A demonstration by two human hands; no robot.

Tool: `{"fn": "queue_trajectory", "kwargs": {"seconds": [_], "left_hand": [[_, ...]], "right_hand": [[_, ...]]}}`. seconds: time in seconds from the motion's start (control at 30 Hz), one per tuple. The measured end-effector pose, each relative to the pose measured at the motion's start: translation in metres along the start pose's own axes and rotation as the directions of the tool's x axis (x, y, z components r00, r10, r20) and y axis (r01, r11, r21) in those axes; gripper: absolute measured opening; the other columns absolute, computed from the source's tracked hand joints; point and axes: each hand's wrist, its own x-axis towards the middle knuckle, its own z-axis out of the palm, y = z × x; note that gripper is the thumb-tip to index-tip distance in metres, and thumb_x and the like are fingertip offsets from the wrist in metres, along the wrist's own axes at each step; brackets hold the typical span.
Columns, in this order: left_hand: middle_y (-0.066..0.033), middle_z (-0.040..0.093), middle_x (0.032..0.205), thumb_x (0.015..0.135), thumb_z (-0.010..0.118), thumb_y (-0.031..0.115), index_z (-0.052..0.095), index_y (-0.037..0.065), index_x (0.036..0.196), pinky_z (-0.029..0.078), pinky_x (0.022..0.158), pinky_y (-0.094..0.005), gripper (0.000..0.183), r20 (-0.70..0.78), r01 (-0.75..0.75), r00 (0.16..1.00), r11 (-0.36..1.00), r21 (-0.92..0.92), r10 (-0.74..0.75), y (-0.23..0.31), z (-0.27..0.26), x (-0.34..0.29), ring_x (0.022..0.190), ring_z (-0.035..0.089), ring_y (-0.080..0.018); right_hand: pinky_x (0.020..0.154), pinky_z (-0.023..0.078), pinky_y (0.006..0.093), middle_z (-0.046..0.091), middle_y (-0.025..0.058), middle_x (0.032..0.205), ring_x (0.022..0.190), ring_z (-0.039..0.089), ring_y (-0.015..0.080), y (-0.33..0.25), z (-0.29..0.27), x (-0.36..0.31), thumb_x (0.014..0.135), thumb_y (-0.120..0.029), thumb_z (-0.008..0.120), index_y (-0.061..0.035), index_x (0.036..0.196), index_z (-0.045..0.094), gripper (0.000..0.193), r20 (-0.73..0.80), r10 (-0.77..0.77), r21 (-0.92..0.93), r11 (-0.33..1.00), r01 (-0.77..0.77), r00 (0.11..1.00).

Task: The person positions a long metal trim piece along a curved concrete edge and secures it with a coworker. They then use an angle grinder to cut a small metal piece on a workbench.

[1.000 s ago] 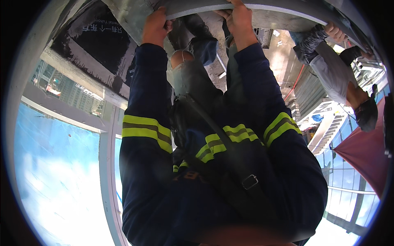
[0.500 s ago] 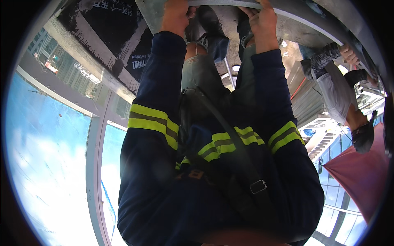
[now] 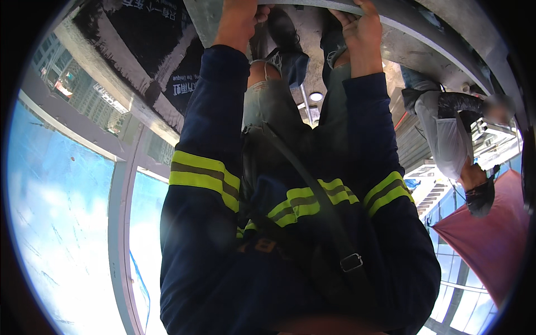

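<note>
A long grey metal bar curves across the top of the head view and runs down toward the right edge. My left hand is raised at the bar's left part, fingers curled in against it; the upper part of this hand is cut off by the picture's edge. Farther right, my right hand grips the same bar, with its fingers bent underneath. Both my arms, in dark blue sleeves with yellow reflective bands, reach up to it.
A co-worker in a grey top and dark cap is on the right, near the bar's far end. Dark printed sheeting covers a ledge at upper left. A metal window frame stands left; red cloth hangs right.
The co-worker's arm has shifted, and the hand that was on the bar now shows lower and farther right. My hands keep their hold, with the view slightly shifted.
</note>
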Motion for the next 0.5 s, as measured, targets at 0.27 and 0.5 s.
{"fn": "queue_trajectory", "kwargs": {"seconds": [0.27,0.5], "left_hand": [[-0.0199,0.070,0.107,0.101,0.073,0.059,0.060,0.004,0.137,0.054,0.088,-0.0491,0.067,0.254,-0.493,0.767,0.289,0.820,0.589,0.026,-0.028,-0.051,0.099,0.068,-0.0328],[-0.0269,0.028,0.170,0.090,0.073,0.077,0.052,0.019,0.161,0.011,0.128,-0.0709,0.095,0.501,-0.584,0.488,-0.159,0.796,0.715,0.016,-0.053,0.003,0.162,0.017,-0.0527]], "right_hand": [[0.099,0.063,0.0508,0.070,0.0073,0.127,0.120,0.069,0.0298,-0.023,0.012,-0.005,0.103,-0.033,0.073,-0.0125,0.133,0.064,0.038,0.147,0.138,-0.054,0.990,-0.131,0.980],[0.099,0.068,0.0430,0.068,0.0075,0.136,0.124,0.070,0.0268,-0.044,0.025,-0.021,0.100,-0.044,0.082,-0.0059,0.138,0.064,0.056,0.240,0.067,-0.111,0.993,-0.042,0.969]]}}
